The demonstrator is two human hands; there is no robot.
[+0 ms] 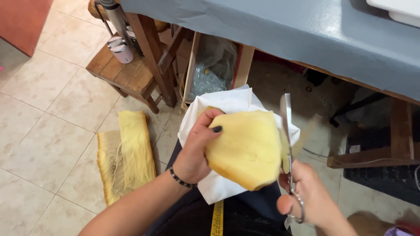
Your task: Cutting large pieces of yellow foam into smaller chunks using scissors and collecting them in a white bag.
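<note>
Head view: my left hand (192,155) pinches yellow foam piece (246,149) at its 9 o'clock edge; right hand (313,196) gripping scissors (288,144) at 3 o'clock. Foam looks light, soft, floppy; best held near the cut.

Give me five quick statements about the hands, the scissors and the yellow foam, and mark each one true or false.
1. The left hand holds a yellow foam piece. True.
2. The right hand holds a knife. False: it holds scissors, blades open at the foam's right edge.
3. White fabric lies under the foam piece on the lap. True.
4. The yellow foam strips lie on the grey-covered table. False: they lie on the tiled floor.
5. The left wrist wears a beaded bracelet. True.
</note>
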